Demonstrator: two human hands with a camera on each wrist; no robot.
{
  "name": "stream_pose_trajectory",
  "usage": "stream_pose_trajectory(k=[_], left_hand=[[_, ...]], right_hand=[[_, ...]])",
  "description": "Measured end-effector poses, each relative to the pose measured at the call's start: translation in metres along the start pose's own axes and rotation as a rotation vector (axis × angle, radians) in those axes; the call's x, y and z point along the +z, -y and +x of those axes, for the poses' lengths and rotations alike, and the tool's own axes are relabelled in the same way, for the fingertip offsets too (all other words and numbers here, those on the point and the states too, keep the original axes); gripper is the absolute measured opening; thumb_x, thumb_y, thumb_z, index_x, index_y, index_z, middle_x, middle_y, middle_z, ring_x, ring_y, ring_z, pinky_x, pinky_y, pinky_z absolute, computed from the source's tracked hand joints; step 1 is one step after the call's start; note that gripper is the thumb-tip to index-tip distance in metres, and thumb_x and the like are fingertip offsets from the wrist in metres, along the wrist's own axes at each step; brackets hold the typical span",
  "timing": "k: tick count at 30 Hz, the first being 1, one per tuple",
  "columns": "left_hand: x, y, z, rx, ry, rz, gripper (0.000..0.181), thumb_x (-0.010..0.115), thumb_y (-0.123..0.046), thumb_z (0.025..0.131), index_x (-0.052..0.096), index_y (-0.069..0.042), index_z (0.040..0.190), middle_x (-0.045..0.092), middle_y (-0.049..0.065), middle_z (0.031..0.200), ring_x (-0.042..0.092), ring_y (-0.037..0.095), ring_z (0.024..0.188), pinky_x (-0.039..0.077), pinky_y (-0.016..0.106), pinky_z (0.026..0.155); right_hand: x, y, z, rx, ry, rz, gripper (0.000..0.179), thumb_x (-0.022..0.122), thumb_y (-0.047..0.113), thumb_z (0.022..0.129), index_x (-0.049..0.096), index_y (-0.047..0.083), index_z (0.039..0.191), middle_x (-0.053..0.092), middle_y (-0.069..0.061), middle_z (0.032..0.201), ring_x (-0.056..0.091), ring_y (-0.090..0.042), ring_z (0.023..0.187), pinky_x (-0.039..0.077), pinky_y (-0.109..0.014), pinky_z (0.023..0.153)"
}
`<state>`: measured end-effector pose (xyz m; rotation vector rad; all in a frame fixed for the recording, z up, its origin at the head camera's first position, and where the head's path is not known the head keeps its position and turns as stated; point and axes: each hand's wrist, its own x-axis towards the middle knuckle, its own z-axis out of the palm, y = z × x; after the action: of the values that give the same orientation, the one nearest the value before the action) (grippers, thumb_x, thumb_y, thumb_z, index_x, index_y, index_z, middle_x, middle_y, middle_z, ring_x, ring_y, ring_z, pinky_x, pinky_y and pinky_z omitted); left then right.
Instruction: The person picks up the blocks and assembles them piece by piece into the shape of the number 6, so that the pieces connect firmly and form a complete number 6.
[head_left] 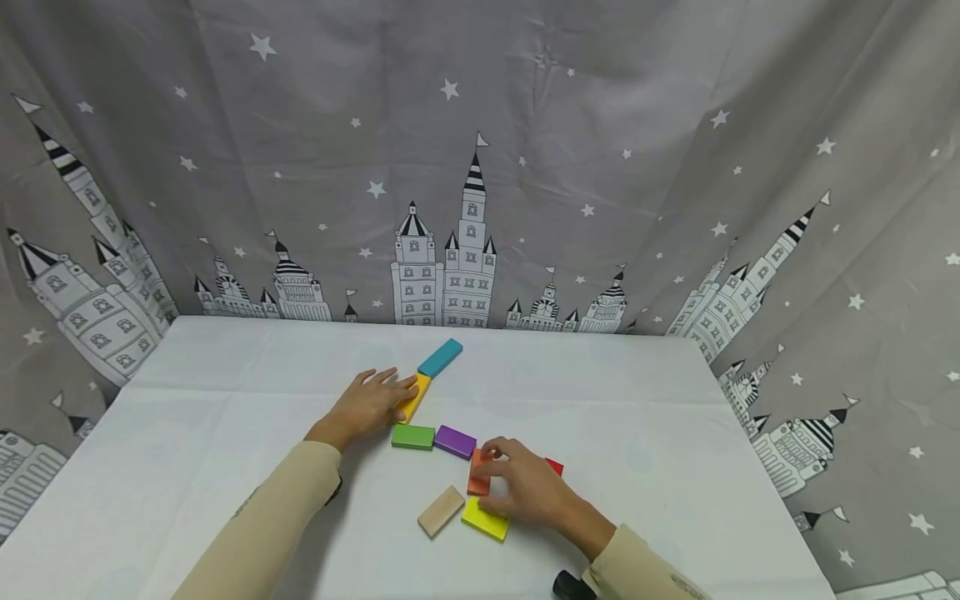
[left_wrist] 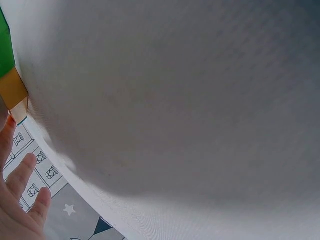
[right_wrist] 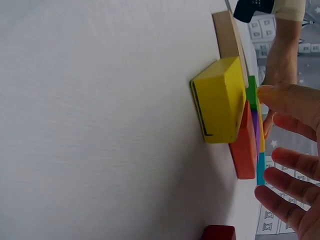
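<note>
My left hand point(head_left: 369, 406) touches an amber block point(head_left: 415, 398) in the head view, its fingers loosely spread; the hand covers part of the block. A blue block point(head_left: 440, 357) lies end to end beyond it, and a green block point(head_left: 412, 437) lies at its near end. A purple block point(head_left: 455, 442) continues the bent row to an orange block point(head_left: 478, 473). Over the orange and yellow point(head_left: 486, 520) blocks reaches my right hand point(head_left: 528, 483), with relaxed fingers. The right wrist view shows those fingers point(right_wrist: 287, 187) apart, gripping nothing.
A plain wooden block point(head_left: 441, 511) lies left of the yellow one. Partly hidden behind my right hand is a red block point(head_left: 554, 467). The white table point(head_left: 622, 392) ends at a grey curtain point(head_left: 540, 108) printed with castles and stars.
</note>
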<state>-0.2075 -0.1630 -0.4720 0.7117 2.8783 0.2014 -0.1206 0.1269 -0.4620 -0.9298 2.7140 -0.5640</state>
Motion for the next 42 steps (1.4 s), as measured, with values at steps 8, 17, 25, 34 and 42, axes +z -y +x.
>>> stream_pose_trajectory(k=[8, 17, 25, 34, 42], left_hand=[[-0.001, 0.001, 0.000, -0.004, -0.002, 0.003, 0.055, 0.065, -0.025, 0.089, 0.049, -0.011, 0.141, 0.041, 0.003, 0.150, 0.030, 0.036, 0.140, 0.020, 0.059, 0.113], [-0.002, -0.001, 0.001, -0.021, 0.009, -0.006, 0.055, 0.064, -0.024, 0.090, 0.049, -0.011, 0.141, 0.041, 0.004, 0.150, 0.029, 0.037, 0.141, 0.018, 0.059, 0.113], [-0.002, -0.002, 0.001, -0.023, 0.018, -0.015, 0.055, 0.064, -0.024, 0.090, 0.048, -0.011, 0.141, 0.041, 0.004, 0.151, 0.028, 0.037, 0.141, 0.017, 0.059, 0.114], [-0.001, -0.002, 0.001, -0.036, 0.025, -0.021, 0.056, 0.066, -0.024, 0.090, 0.047, -0.012, 0.142, 0.041, 0.003, 0.151, 0.027, 0.036, 0.142, 0.017, 0.059, 0.114], [0.000, -0.002, 0.001, -0.038, 0.026, -0.006, 0.058, 0.067, -0.025, 0.089, 0.048, -0.013, 0.142, 0.041, 0.003, 0.150, 0.028, 0.036, 0.141, 0.017, 0.059, 0.114]], right_hand=[[-0.002, 0.005, -0.014, -0.038, 0.077, -0.036, 0.033, 0.078, 0.032, 0.081, 0.073, 0.027, 0.113, 0.057, 0.009, 0.114, 0.052, -0.005, 0.094, 0.049, -0.017, 0.080], [0.005, 0.006, -0.025, -0.074, 0.100, -0.014, 0.033, 0.079, 0.028, 0.080, 0.074, 0.022, 0.113, 0.057, 0.011, 0.105, 0.051, -0.001, 0.084, 0.048, -0.011, 0.075], [0.011, 0.009, -0.023, -0.156, 0.072, -0.066, 0.032, 0.077, 0.025, 0.083, 0.073, 0.021, 0.115, 0.059, 0.009, 0.108, 0.053, -0.002, 0.090, 0.047, -0.010, 0.077], [0.012, 0.018, -0.014, -0.283, 0.071, -0.189, 0.033, 0.074, 0.026, 0.086, 0.071, 0.021, 0.118, 0.062, 0.004, 0.113, 0.055, -0.005, 0.100, 0.048, -0.014, 0.086], [0.013, 0.022, -0.002, -0.327, 0.078, -0.216, 0.034, 0.074, 0.028, 0.086, 0.071, 0.021, 0.119, 0.062, 0.004, 0.111, 0.055, -0.004, 0.096, 0.046, -0.012, 0.083]])
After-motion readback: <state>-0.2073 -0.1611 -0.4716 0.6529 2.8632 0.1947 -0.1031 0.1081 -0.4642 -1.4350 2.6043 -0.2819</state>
